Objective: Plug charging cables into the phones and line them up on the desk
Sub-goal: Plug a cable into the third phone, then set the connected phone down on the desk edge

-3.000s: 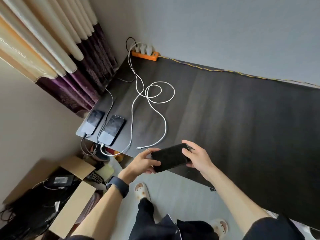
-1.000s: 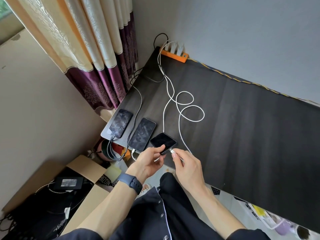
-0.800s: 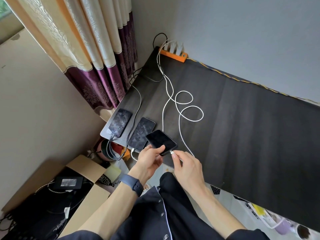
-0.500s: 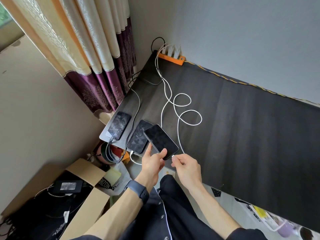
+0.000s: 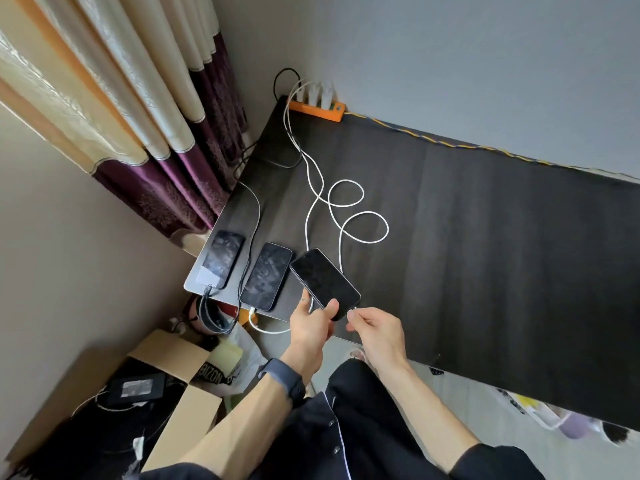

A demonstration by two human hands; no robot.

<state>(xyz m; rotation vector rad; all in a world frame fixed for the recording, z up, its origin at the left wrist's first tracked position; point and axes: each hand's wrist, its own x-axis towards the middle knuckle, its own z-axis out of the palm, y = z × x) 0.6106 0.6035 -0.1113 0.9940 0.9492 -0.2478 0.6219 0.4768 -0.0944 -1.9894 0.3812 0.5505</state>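
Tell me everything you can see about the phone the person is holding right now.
The held phone is a slim dark slab with rounded corners and a blank, glossy black screen facing up. It sits skewed over the desk's near edge, beside two phones lying flat. The left hand grips its near end, thumb on the screen. The right hand pinches a white cable at its bottom edge; whether the plug is seated is unclear.

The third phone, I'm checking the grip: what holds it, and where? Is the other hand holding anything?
The left hand pinches the third phone at its near bottom end. The right hand pinches the white cable at its plug end, by the phone's port.
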